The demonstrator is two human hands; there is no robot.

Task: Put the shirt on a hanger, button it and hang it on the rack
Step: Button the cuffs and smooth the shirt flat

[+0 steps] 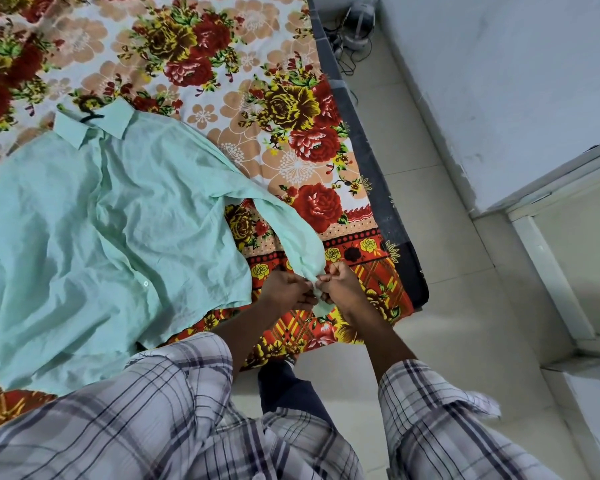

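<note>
the shirt [94, 220] is a thin mint-green button-up, lying front up and flat on the bed [257, 57], its body toward the left edge and its hem near the near edge. the hanger [90, 112] is already inside it: a dark hook shows at the collar [94, 128]. one white button [146, 283] is visible low on the front; whether the front is fully fastened cannot be told. the right sleeve [284, 223] runs toward the near right corner of the bed. the left hand [286, 291] and the right hand [340, 284] are both pinched narrow on the cuff [314, 284], apparently fastening it. judgement: the fabric is light, soft and limp, creases easily and slides on itself, so it needs two-handed fingertip work at each button. for lifting, take hold at the hook, not the cloth. the floral bedsheet gives flat support; the tiled floor [430, 209] lies beyond the right edge.
</note>
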